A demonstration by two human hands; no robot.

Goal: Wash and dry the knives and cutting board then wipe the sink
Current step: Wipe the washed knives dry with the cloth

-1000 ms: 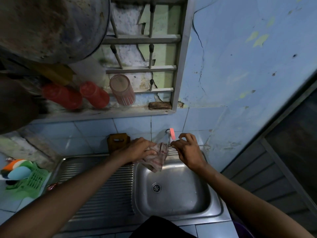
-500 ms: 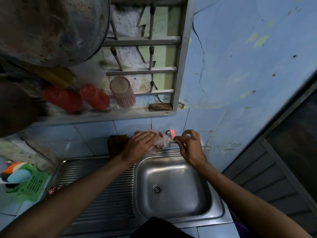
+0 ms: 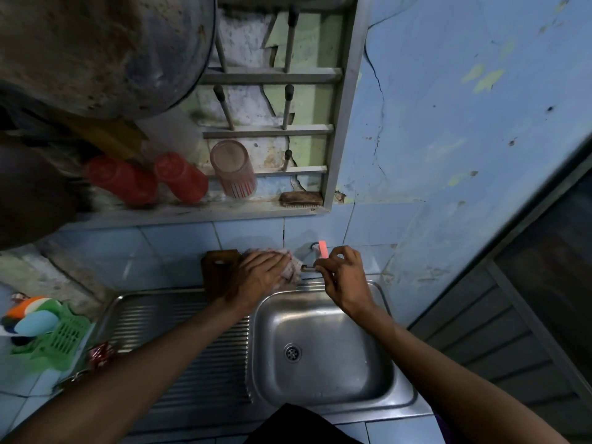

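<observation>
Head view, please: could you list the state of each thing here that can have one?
Left hand: fingers flat, pressing the cloth.
Cloth: bunched against the wall tiles beside the tap.
Right hand: pinching the tap spout.
Tap: no water seen running.
Sink: basin holds nothing, drain open.
Cutting board: upright against the wall.
Glass: upside down on the rack.

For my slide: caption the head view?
Left hand presses cloth against wall; right hand pinches tap above sink.

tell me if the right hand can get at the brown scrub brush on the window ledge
Probably yes: the right hand sits at the tap, with bare tile between it and the brown scrub brush above.
</observation>
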